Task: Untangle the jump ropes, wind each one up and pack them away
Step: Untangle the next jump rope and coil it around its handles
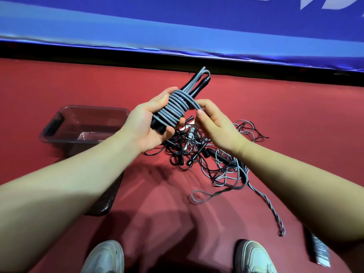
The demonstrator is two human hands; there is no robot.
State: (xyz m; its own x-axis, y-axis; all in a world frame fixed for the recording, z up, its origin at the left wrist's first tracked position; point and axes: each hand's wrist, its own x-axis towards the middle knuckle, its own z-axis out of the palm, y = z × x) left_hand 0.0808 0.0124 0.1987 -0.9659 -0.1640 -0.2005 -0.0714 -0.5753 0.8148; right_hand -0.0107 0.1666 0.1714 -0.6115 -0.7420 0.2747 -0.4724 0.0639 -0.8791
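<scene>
My left hand grips a grey jump rope wound in tight coils around its two black handles, whose ends stick out toward the far wall. My right hand pinches the loose grey end of that rope beside the coils. Under both hands a tangled pile of jump ropes, thin black and grey cords with black handles, lies on the red floor. One twisted grey strand trails toward the lower right.
A dark translucent plastic bin stands on the floor at the left, partly hidden by my left forearm. A blue banner wall closes off the far side. My two shoes are at the bottom. A wound bundle lies at the lower right.
</scene>
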